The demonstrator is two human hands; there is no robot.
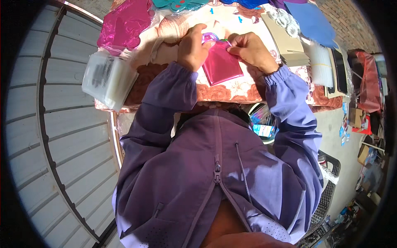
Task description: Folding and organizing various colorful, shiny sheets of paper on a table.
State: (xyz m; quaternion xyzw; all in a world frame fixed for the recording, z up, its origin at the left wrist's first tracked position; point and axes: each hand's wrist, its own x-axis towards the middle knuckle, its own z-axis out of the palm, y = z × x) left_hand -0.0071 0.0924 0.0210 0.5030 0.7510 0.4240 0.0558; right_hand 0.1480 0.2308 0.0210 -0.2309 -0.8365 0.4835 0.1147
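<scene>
A shiny pink piece of folded foil [223,66], which looks like a flat foil balloon, lies over the near part of the patterned tablecloth. At its upper right edge, my right hand [253,49] is closed, thumb and forefinger pinching the foil. My left hand [194,48] rests at its upper left corner, the thumb against the foil and the forefinger raised; its inner side is partly hidden. Between both hands, a purple, iridescent round thing [209,37] shows above the foil, with a small green bit [223,41] beside it.
To the left stand a clear plastic box [101,76] and crumpled magenta foil [124,27]. Teal foil [178,4] lies at the back. On the right are white coils [285,22], beige card [285,41], blue foil [312,22] and a bundle of white sticks [321,66].
</scene>
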